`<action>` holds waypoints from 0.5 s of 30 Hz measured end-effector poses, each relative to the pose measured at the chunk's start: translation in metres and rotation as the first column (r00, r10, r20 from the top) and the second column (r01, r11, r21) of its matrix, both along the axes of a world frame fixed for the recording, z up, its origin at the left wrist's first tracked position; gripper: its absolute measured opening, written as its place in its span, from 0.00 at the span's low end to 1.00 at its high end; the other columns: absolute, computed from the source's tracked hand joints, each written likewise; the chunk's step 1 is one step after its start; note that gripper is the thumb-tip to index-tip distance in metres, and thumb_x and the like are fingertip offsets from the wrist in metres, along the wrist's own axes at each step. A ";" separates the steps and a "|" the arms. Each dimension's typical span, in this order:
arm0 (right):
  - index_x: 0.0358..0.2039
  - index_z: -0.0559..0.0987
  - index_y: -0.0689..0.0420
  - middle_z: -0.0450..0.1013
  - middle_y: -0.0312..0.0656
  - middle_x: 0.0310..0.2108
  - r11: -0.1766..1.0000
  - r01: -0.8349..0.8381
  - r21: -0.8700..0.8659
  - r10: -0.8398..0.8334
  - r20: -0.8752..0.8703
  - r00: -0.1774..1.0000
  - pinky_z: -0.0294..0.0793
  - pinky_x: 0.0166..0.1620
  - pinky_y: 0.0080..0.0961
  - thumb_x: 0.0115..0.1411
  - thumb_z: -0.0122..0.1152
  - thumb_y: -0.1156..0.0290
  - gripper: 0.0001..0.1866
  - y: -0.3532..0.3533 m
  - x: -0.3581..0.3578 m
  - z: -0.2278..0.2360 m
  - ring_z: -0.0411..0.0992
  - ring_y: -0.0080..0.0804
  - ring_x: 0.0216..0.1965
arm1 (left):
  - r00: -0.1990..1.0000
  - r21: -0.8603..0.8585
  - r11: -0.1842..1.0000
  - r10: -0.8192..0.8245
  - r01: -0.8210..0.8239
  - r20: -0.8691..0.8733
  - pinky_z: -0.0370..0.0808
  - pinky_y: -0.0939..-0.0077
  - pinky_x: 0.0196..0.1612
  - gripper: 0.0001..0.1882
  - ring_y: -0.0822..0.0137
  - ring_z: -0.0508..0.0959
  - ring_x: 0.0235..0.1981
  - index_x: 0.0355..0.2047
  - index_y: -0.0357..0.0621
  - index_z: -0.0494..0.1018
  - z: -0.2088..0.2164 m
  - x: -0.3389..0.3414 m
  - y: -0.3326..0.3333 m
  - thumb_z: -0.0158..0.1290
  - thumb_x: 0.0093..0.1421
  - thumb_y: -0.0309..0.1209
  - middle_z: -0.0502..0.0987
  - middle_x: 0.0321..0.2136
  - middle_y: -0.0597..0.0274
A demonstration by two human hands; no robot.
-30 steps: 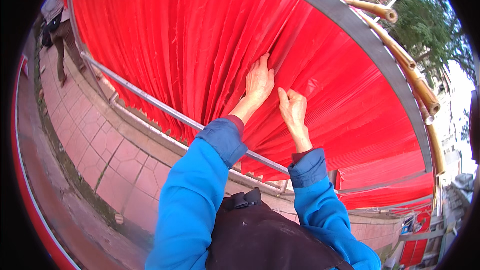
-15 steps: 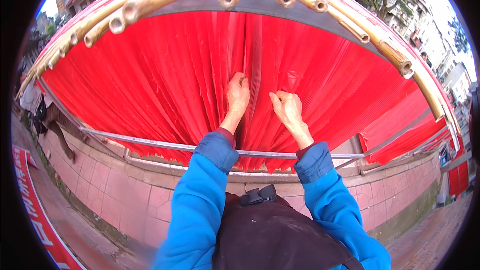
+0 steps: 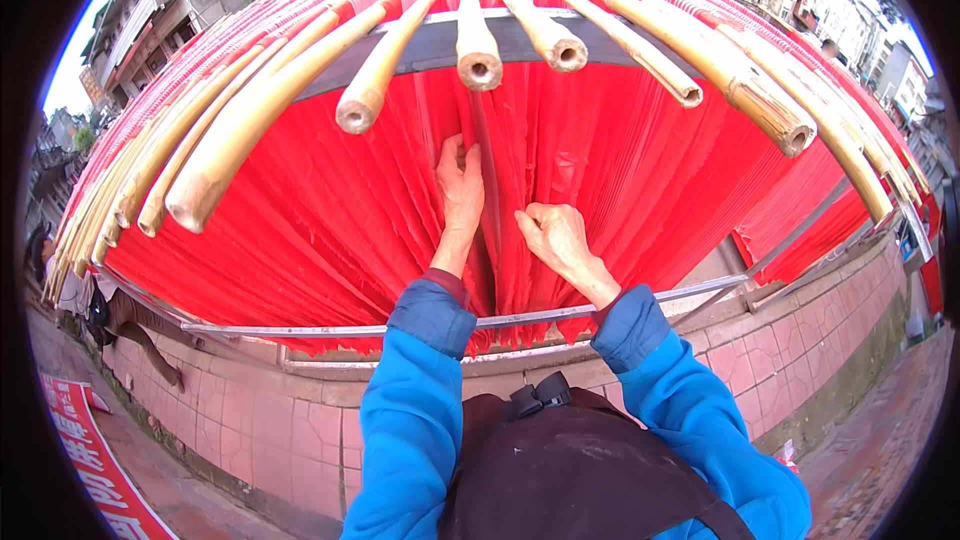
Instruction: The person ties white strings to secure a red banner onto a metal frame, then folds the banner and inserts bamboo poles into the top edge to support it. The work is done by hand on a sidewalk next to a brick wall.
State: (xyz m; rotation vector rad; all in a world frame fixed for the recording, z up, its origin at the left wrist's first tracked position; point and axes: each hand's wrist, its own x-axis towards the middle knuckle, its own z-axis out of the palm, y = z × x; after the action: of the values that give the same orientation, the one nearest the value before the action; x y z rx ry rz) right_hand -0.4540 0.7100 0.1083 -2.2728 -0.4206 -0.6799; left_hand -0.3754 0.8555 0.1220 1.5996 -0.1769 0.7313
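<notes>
We count one left hand (image 3: 461,185), fingers bent against a fold of cloth (image 3: 630,175); whether it grips the fold, we cannot tell. One right hand (image 3: 556,238), just right of it and slightly lower, curled nearly closed; we cannot tell if cloth is pinched within. Cloth: red, hung in many close sheets, in front of both hands and spreading to either side. Above the hands: bamboo poles (image 3: 478,45), hollow ends facing us, and a grey beam (image 3: 435,45) beneath them. Below the hands: a metal bar (image 3: 540,318), the blue sleeves (image 3: 415,410), a dark apron (image 3: 560,480). Well left of the hands: another person (image 3: 128,312), pink paving (image 3: 240,430), a red banner (image 3: 90,450).
</notes>
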 end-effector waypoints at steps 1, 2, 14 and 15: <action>0.15 0.74 0.61 0.69 0.57 0.17 1.000 -0.018 -0.018 0.018 0.010 1.000 0.69 0.25 0.48 0.56 0.58 0.66 0.16 0.002 -0.001 0.000 0.72 0.56 0.22 | 1.000 0.072 0.997 0.026 -0.025 -0.009 0.72 0.70 0.36 0.10 0.63 0.75 0.29 0.41 0.34 0.70 0.005 0.000 0.004 0.49 0.61 0.28 0.77 0.27 0.54; 0.15 0.74 0.62 0.68 0.57 0.17 0.999 -0.039 -0.017 0.040 0.023 0.999 0.68 0.24 0.46 0.56 0.59 0.67 0.16 0.004 -0.001 0.001 0.71 0.57 0.22 | 0.999 0.145 0.988 0.052 -0.049 -0.016 0.72 0.70 0.35 0.10 0.64 0.74 0.28 0.40 0.34 0.71 0.009 0.000 0.006 0.49 0.62 0.28 0.77 0.26 0.54; 0.33 0.77 0.62 0.65 0.36 0.12 0.883 -0.118 0.454 0.050 0.159 0.986 0.60 0.19 0.21 0.57 0.64 0.69 0.09 0.009 -0.002 0.074 0.61 0.16 0.16 | 0.956 0.005 0.999 -0.037 0.037 0.290 0.71 0.79 0.39 0.12 0.74 0.72 0.36 0.44 0.36 0.70 0.058 -0.053 -0.004 0.51 0.64 0.30 0.74 0.36 0.62; 0.34 0.77 0.62 0.65 0.37 0.12 0.894 -0.098 0.437 0.042 0.137 0.990 0.60 0.19 0.21 0.57 0.64 0.70 0.09 0.011 0.001 0.080 0.61 0.16 0.16 | 0.955 0.006 1.000 -0.006 0.004 0.298 0.71 0.80 0.37 0.10 0.76 0.72 0.34 0.42 0.36 0.71 0.063 -0.053 -0.007 0.52 0.63 0.28 0.74 0.33 0.64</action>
State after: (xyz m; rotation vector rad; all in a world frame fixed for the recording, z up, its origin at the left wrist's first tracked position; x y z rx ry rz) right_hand -0.4533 0.7213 0.1887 -1.7821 -0.3616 -0.7932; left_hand -0.4287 0.8482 0.1851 1.4869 -0.4029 0.9672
